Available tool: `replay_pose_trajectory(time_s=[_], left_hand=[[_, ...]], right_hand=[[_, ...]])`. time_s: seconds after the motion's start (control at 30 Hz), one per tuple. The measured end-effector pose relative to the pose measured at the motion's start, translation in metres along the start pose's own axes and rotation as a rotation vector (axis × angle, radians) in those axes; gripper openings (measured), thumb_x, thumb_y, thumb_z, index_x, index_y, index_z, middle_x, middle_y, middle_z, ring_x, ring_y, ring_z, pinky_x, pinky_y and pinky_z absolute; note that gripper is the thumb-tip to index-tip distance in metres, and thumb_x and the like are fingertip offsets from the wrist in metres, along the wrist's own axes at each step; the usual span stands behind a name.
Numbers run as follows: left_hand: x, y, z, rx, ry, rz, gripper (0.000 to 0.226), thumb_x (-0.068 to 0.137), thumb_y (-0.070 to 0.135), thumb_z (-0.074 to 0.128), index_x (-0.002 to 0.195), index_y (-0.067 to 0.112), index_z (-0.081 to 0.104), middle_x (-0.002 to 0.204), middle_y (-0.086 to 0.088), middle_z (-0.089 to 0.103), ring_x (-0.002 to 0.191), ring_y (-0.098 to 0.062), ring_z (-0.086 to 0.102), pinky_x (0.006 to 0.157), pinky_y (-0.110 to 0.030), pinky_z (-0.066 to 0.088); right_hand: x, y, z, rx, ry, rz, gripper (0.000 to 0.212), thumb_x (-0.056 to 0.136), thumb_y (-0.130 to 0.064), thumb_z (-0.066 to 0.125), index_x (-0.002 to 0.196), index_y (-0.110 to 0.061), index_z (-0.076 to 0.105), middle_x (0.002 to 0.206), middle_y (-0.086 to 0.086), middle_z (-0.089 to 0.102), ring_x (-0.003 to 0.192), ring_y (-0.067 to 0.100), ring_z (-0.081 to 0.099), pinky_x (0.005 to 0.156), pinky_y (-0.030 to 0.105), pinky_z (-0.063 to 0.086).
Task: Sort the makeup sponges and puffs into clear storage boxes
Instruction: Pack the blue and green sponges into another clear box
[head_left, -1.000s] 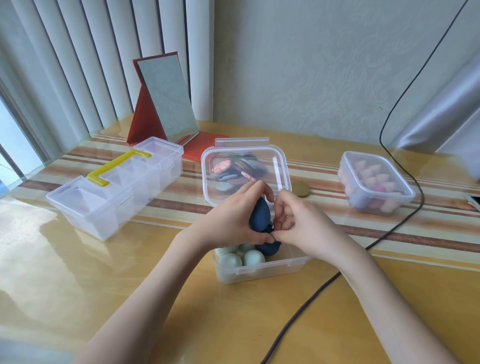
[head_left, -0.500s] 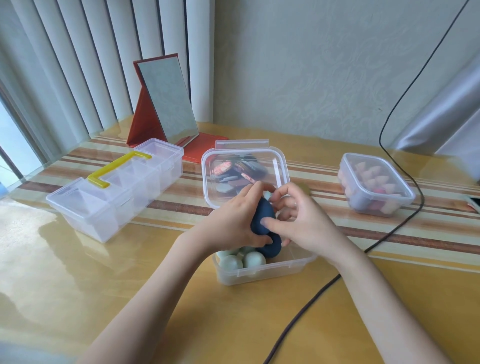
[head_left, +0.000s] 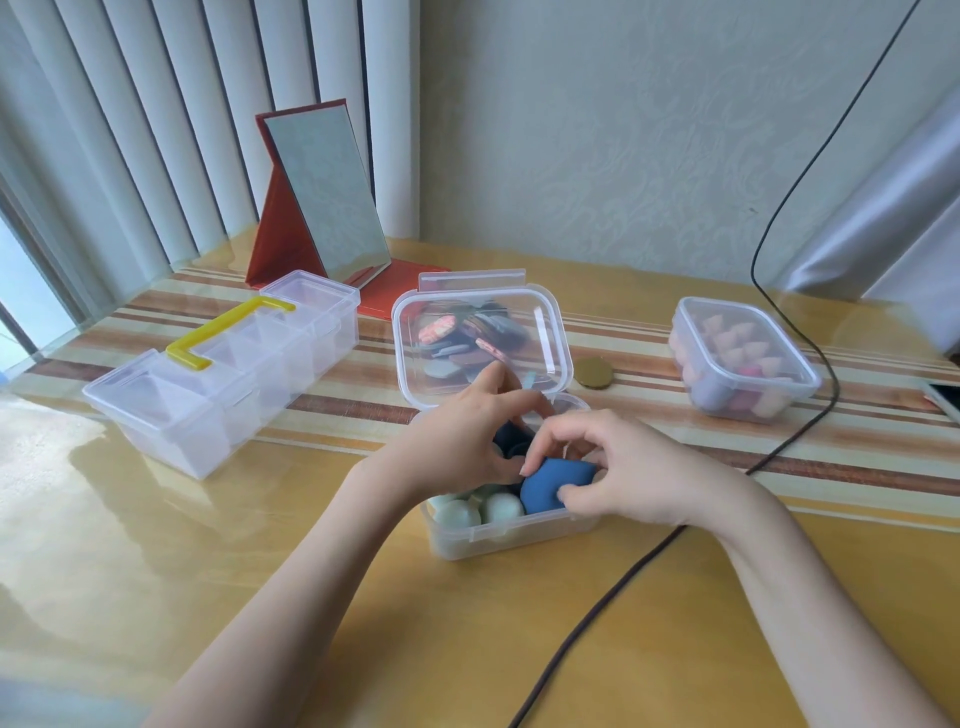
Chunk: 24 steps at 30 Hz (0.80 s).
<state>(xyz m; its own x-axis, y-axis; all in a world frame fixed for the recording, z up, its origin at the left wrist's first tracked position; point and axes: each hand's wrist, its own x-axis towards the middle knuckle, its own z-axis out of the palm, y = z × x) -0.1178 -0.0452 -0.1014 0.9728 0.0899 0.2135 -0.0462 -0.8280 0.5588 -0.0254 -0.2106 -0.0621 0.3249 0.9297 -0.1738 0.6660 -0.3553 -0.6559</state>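
Surface: glossy yellow-wood table (head_left: 156, 597) under a clear cover, a striped runner (head_left: 857, 441) crossing its far half. Room: pale patterned wall behind, vertical blinds (head_left: 130, 130) at far left with daylight coming through.

Landmark: the open box (head_left: 509, 535) directly in front of you, lid (head_left: 478, 343) hinged up at its far side. Pale green sponges (head_left: 501, 509) sit in its near left corner.

Your right hand (head_left: 634, 467) pinches a blue sponge (head_left: 553, 486) between thumb and curled fingers, at the box's near right, level with the rim. Your left hand (head_left: 467, 436) is over the box's far left, fingers curled around a darker blue sponge (head_left: 511, 439); how firmly it grips, you cannot tell from here.

Seen through the lid: a mix of flat puffs (head_left: 467, 338), which box they lie in unclear.
Left of the box: a long divided case (head_left: 223, 384) with a yellow handle (head_left: 223, 332), closed.
Behind the box, toward the blinds: a red folding mirror (head_left: 322, 192), standing.
Right of the box, well apart: a lidded box of pink sponges (head_left: 743, 358). A gold disc (head_left: 594, 373) lies between them.
A dark cable (head_left: 623, 582) runs from the wall past the box's right side to the near edge.
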Motion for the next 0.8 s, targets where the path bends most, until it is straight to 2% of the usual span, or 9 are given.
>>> replay_pose_trajectory(time_s=[0.1, 0.17, 0.3, 0.4, 0.47, 0.53, 0.6, 0.67, 0.8], left_hand=[[0.001, 0.002, 0.000, 0.053, -0.015, 0.014, 0.019, 0.079, 0.022, 0.070, 0.097, 0.028, 0.066, 0.100, 0.000, 0.037, 0.083, -0.019, 0.050, 0.072, -0.042, 0.050], [0.001, 0.003, 0.000, 0.064, -0.034, 0.016, 0.018, 0.079, 0.016, 0.067, 0.092, 0.028, 0.069, 0.099, 0.000, 0.037, 0.083, -0.021, 0.049, 0.071, -0.036, 0.048], [0.001, 0.005, 0.000, 0.092, -0.034, -0.008, 0.025, 0.079, 0.013, 0.065, 0.099, 0.027, 0.067, 0.100, 0.003, 0.035, 0.085, -0.020, 0.049, 0.065, -0.025, 0.040], [0.001, 0.006, 0.000, 0.128, -0.008, -0.018, 0.029, 0.079, 0.013, 0.065, 0.105, 0.022, 0.058, 0.103, 0.003, 0.038, 0.087, -0.020, 0.051, 0.059, -0.022, 0.039], [0.001, 0.007, 0.000, 0.200, -0.008, 0.005, 0.024, 0.079, 0.013, 0.064, 0.102, 0.021, 0.059, 0.106, 0.002, 0.040, 0.087, -0.020, 0.050, 0.054, -0.014, 0.030], [0.000, 0.005, -0.001, 0.174, -0.012, 0.057, 0.017, 0.075, 0.014, 0.064, 0.089, 0.023, 0.065, 0.104, 0.005, 0.042, 0.089, -0.016, 0.049, 0.061, -0.013, 0.033], [-0.002, 0.003, -0.003, 0.083, -0.056, 0.088, 0.013, 0.069, 0.023, 0.063, 0.076, 0.032, 0.067, 0.102, 0.010, 0.045, 0.096, -0.010, 0.045, 0.079, -0.025, 0.042], [-0.004, 0.002, -0.006, 0.061, -0.129, 0.077, 0.008, 0.067, 0.037, 0.067, 0.074, 0.039, 0.067, 0.109, 0.015, 0.046, 0.106, -0.005, 0.038, 0.092, -0.028, 0.039], [-0.002, 0.002, -0.007, 0.103, -0.194, 0.091, 0.020, 0.066, 0.041, 0.079, 0.079, 0.036, 0.064, 0.119, 0.016, 0.042, 0.112, -0.004, 0.028, 0.096, -0.023, 0.030]], right_hand=[[0.000, -0.004, -0.002, -0.088, -0.005, 0.007, 0.034, 0.077, -0.010, 0.061, 0.087, -0.042, 0.061, 0.089, -0.021, 0.058, 0.080, 0.031, 0.059, 0.073, 0.045, 0.053], [0.003, -0.008, -0.004, -0.195, -0.014, 0.029, 0.033, 0.078, -0.006, 0.060, 0.081, -0.038, 0.064, 0.084, -0.018, 0.058, 0.071, 0.023, 0.057, 0.064, 0.036, 0.050], [0.013, -0.014, 0.000, -0.302, -0.034, 0.050, 0.027, 0.078, -0.004, 0.066, 0.078, -0.029, 0.073, 0.074, -0.016, 0.060, 0.061, 0.003, 0.052, 0.052, 0.016, 0.041], [0.012, -0.006, 0.000, -0.157, 0.003, 0.063, 0.021, 0.074, -0.012, 0.077, 0.079, -0.031, 0.071, 0.071, -0.022, 0.062, 0.070, 0.003, 0.060, 0.060, 0.013, 0.048], [0.010, -0.001, -0.002, -0.095, 0.007, 0.055, 0.022, 0.073, -0.015, 0.079, 0.077, -0.034, 0.069, 0.079, -0.023, 0.064, 0.078, -0.001, 0.061, 0.069, 0.014, 0.050], [0.009, 0.002, -0.002, -0.090, -0.005, 0.039, 0.023, 0.074, -0.017, 0.080, 0.073, -0.037, 0.069, 0.086, -0.025, 0.065, 0.083, -0.004, 0.061, 0.078, 0.018, 0.051], [0.009, 0.003, -0.001, -0.099, 0.007, 0.041, 0.021, 0.074, -0.016, 0.080, 0.071, -0.034, 0.070, 0.085, -0.021, 0.067, 0.084, 0.000, 0.061, 0.083, 0.025, 0.052], [0.009, 0.003, -0.001, -0.091, 0.017, 0.045, 0.019, 0.074, -0.014, 0.079, 0.070, -0.030, 0.070, 0.083, -0.016, 0.068, 0.084, 0.005, 0.062, 0.083, 0.030, 0.053], [0.009, 0.004, -0.001, -0.078, 0.020, 0.041, 0.023, 0.071, -0.014, 0.081, 0.066, -0.032, 0.067, 0.082, -0.013, 0.069, 0.081, 0.006, 0.062, 0.081, 0.030, 0.054]])
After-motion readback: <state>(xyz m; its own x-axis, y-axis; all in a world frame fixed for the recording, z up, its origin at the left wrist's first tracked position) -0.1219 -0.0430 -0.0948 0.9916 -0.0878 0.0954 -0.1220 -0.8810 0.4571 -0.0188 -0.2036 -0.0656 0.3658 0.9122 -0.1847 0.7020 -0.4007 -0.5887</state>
